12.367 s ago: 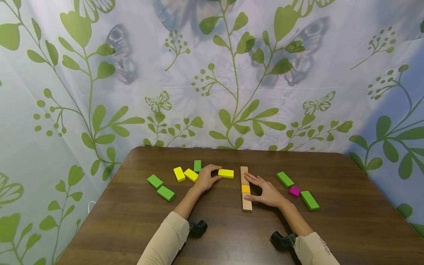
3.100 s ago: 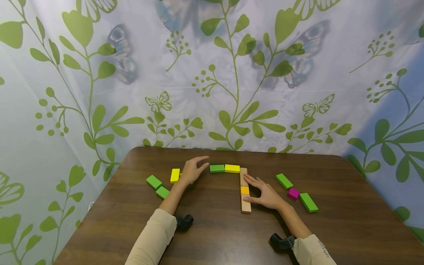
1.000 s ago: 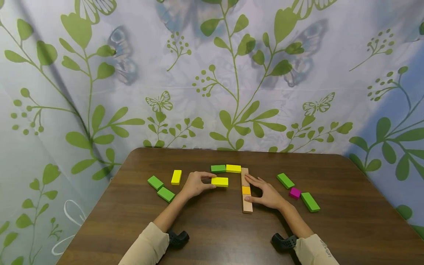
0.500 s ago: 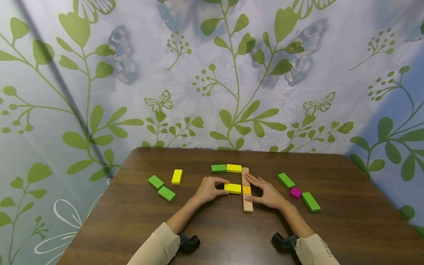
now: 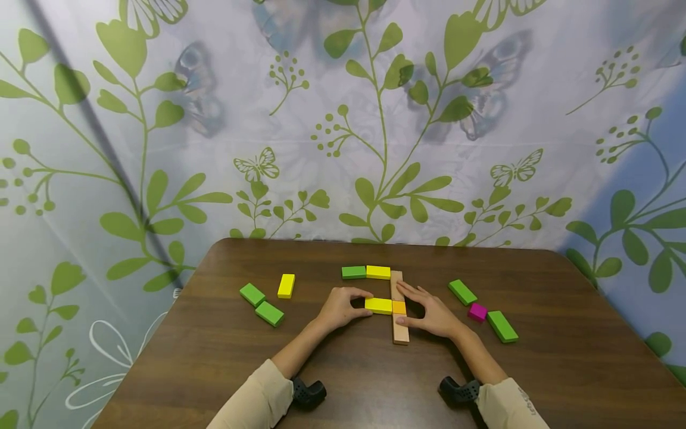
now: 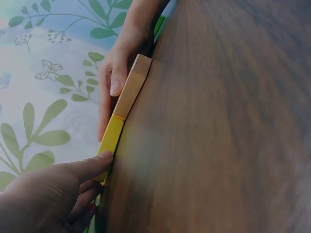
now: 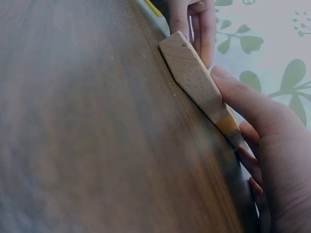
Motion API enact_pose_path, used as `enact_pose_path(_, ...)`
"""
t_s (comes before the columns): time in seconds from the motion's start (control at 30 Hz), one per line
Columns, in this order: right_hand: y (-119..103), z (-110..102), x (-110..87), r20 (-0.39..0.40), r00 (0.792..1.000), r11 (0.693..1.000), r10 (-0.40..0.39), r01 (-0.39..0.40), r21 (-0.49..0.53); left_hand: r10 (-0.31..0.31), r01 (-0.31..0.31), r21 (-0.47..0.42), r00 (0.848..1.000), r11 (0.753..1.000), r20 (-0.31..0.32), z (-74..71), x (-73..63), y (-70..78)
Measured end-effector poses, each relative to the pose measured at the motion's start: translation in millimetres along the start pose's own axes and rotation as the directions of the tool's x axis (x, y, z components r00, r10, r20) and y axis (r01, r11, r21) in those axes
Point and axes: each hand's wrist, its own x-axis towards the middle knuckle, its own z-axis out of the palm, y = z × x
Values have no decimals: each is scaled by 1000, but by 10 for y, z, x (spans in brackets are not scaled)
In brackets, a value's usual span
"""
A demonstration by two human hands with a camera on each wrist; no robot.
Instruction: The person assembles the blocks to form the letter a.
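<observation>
A pale cloth (image 5: 230, 77) printed with green leaves and butterflies fills the upper frame; a dark, round-cornered wood-grain table (image 5: 375, 375) spans the lower frame. Just right of centre, the right hand (image 5: 435, 312), spread, touches two wooden blocks (image 5: 400, 335); the left hand (image 5: 337, 308) pinches a yellow block (image 5: 379, 306) meeting the orange block (image 5: 399, 307) between those two.

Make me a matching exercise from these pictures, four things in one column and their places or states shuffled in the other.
Things:
1. Left hand
2. Magenta block
3. Right hand
4. Orange block

Places or states:
A. Lies between two green blocks
B. Touches the pale wooden blocks
C. Lies between two wooden blocks
D. Pinches a yellow block

Pairs: 1-D, 2-A, 3-B, 4-C
</observation>
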Motion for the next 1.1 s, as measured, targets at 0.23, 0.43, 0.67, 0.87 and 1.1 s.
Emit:
enact_pose_path(0.23,0,-5,5,0,1000,1000,4,-4,-2,26,-25,34,1000,999,-1,10,4,-8)
enact_pose_path(0.43,-4,-15,1,5,1000,1000,0,0,3,29,-29,42,1000,999,1,16,2,-13)
enact_pose_path(0.67,-9,-14,4,5,1000,1000,-3,3,4,20,-20,22,1000,1000,15,-6,1,-10)
enact_pose_path(0.87,-18,-10,15,5,1000,1000,-14,14,8,25,-25,-2,1000,1000,19,-78,-48,-36)
enact_pose_path(1.1,-20,-12,10,-3,999,999,-40,40,12,11,-11,5,1000,1000,-16,-246,-135,-106)
